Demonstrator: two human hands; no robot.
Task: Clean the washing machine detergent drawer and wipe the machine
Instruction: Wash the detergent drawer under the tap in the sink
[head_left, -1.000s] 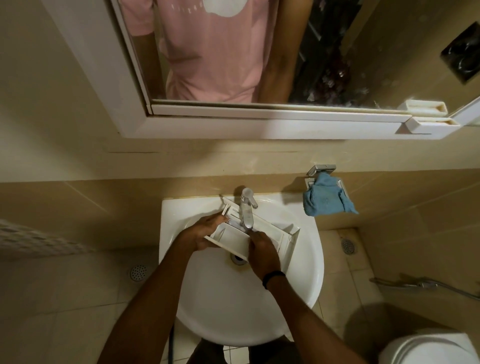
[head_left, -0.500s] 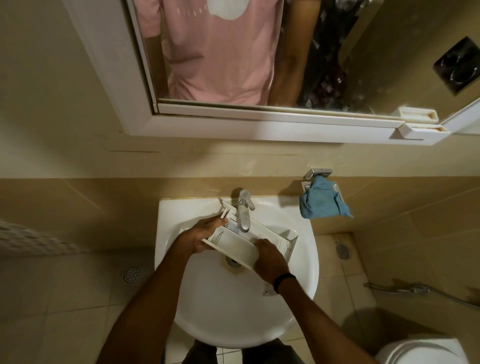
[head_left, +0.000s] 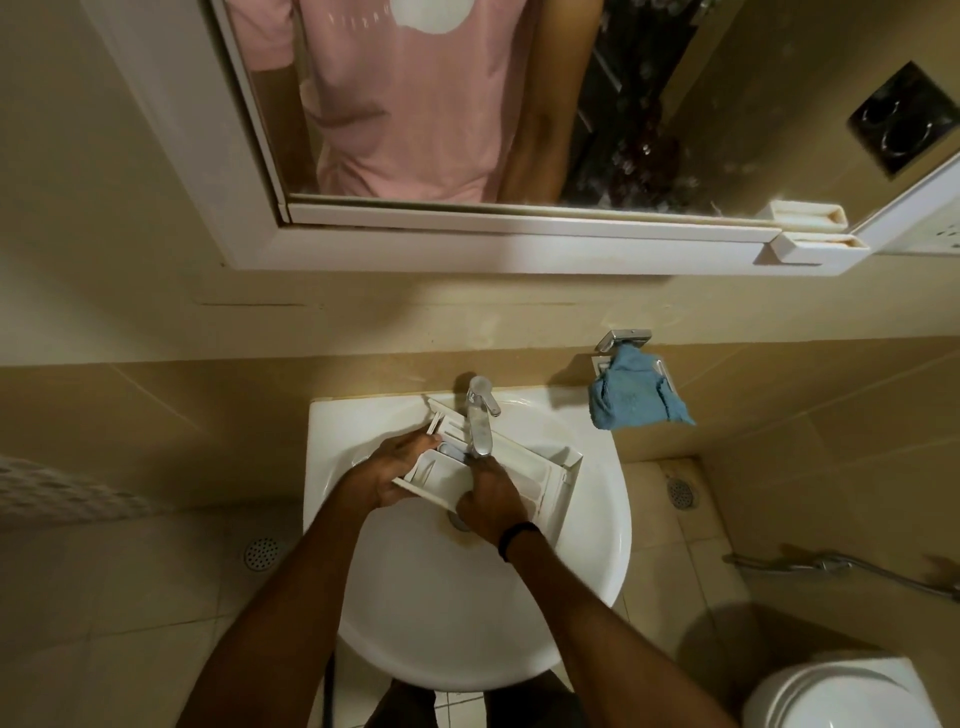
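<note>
Detergent drawer (head_left: 540, 470): lying slantwise across the back of the sink (head_left: 467, 613), under the tap (head_left: 480, 421), probably for rinsing. Left hand (head_left: 400, 467): fingers curling round its left end, steadying it. Right hand (head_left: 488, 499): fingers bending over the near wall, seemingly rubbing inside.

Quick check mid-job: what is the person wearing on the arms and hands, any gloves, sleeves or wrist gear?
No gloves on the left hand or the right hand, and both forearms are bare, with no sleeves in view. A black band circles the right wrist. The mirror reflects a pink short-sleeved T-shirt with white print.
</note>
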